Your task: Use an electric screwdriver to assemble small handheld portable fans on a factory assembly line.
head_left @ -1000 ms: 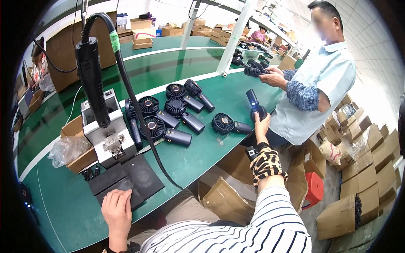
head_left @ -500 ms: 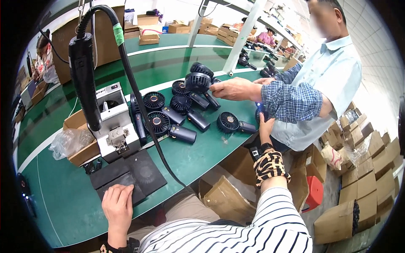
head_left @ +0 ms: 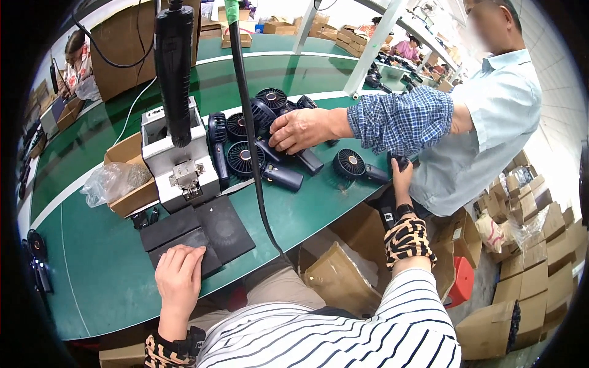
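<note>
As fan (head_left: 399,161) lies clamped within right grip (head_left: 402,178); left grip (head_left: 179,275) touches pad (head_left: 195,238); closure unclear

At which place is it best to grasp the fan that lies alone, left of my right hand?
Probably grip this fan by its handle, from your side of the table: the handle is slimmer than the round head and points right, away from the clustered fans.

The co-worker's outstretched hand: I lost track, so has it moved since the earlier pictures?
Yes, leftward: the co-worker's hand was first right of the white post's foot; now it is left of it, at the clustered fans.
</note>
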`<state>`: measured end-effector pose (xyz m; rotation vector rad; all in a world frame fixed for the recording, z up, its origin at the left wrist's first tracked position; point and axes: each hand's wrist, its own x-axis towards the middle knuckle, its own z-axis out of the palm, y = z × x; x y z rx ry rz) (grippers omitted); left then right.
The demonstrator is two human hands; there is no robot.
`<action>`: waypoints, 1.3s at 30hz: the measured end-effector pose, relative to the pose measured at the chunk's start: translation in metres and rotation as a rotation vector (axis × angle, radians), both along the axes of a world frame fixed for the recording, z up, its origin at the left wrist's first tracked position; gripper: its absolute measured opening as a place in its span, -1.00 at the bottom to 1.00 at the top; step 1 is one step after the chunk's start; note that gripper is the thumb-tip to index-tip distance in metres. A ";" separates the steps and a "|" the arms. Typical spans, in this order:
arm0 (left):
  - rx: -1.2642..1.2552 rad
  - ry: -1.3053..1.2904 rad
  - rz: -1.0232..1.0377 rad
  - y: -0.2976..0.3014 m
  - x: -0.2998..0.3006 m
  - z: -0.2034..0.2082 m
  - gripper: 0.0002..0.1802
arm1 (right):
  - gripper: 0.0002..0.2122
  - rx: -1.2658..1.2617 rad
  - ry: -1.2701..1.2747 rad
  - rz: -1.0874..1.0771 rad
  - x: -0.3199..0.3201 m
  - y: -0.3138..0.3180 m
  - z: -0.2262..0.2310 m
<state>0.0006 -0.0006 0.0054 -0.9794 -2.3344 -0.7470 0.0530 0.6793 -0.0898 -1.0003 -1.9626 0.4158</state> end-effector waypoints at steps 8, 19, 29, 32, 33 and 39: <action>-0.001 -0.002 0.007 -0.004 0.001 0.000 -0.80 | -0.65 0.240 -0.265 0.555 0.000 -0.120 0.054; 0.025 0.017 -0.034 -0.006 0.001 0.003 -0.81 | -0.68 -0.122 -0.111 0.557 0.021 -0.211 0.107; 0.807 -0.732 -0.441 0.009 0.051 0.035 -0.45 | -0.48 -0.920 -0.158 1.661 0.034 -0.475 0.153; 1.124 -1.047 -0.411 -0.003 0.050 0.025 -0.56 | -0.50 -1.151 -0.356 1.746 0.011 -0.505 0.139; 1.098 -0.976 -0.340 -0.009 0.048 0.019 -0.56 | -0.52 -1.237 -0.340 1.757 0.007 -0.513 0.134; 1.103 -0.882 -0.249 -0.030 0.042 0.008 -0.59 | -0.56 -1.363 -0.284 1.813 -0.008 -0.545 0.111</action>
